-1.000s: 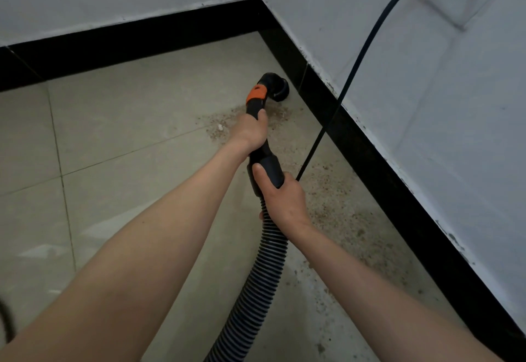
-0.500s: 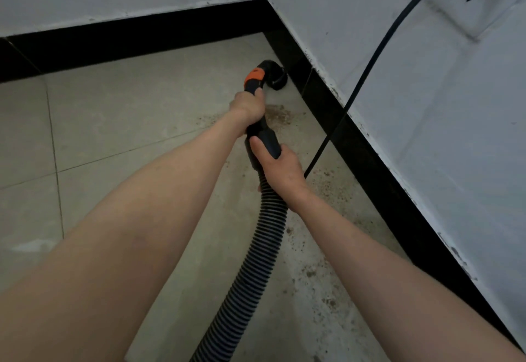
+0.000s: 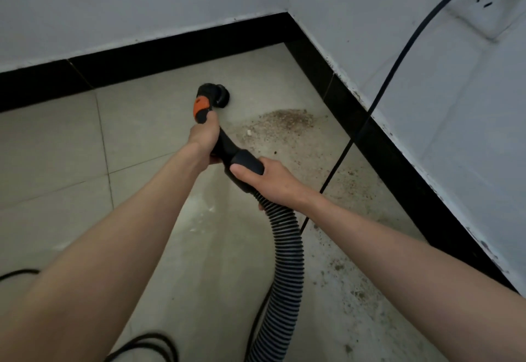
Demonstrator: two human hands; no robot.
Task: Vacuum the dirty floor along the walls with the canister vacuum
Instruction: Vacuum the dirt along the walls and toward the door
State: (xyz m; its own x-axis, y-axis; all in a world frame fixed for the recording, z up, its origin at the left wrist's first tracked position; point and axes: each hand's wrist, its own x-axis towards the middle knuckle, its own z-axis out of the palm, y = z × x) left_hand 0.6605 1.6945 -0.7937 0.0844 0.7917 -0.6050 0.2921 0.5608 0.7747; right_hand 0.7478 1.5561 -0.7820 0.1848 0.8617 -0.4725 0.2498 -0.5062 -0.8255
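The left hand (image 3: 203,135) grips the black wand (image 3: 225,145) just below its orange band, fingers curled round it. The right hand (image 3: 269,178) grips the cuff where the ribbed hose (image 3: 286,250) joins. The nozzle (image 3: 217,95) sits on the floor (image 3: 142,139) near the corner, beside a dirt patch (image 3: 284,121) along the right skirting (image 3: 378,139). A cord (image 3: 398,60) hangs down that wall.

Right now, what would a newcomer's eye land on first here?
Both hands grip the black vacuum handle mid-frame: left hand just below its orange band, right hand where the ribbed hose begins. To the right of the nozzle, a patch of brown grit lies by the black baseboard.
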